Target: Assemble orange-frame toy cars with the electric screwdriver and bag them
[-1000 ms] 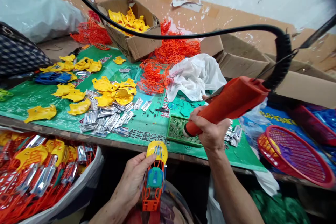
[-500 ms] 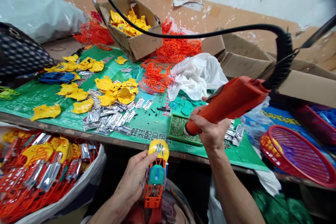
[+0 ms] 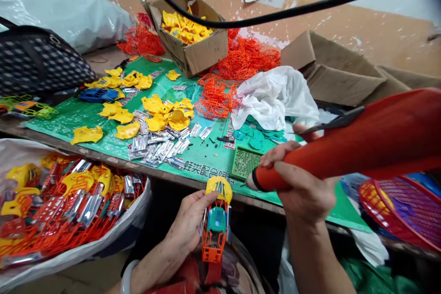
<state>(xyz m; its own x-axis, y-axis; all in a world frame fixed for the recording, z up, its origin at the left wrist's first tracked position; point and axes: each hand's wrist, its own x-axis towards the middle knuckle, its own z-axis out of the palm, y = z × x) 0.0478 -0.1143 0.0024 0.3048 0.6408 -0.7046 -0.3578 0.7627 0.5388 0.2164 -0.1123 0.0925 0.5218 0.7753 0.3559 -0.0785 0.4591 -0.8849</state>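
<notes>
Green mat on bench, peeling tan wall, right hand gripping orange screwdriver

The left grip and right grip are ungloved, and the forearms behind them are bare. A pale, smooth bangle circles the left wrist at the near edge. Between the arms shows a creased red garment with a darker print.
</notes>
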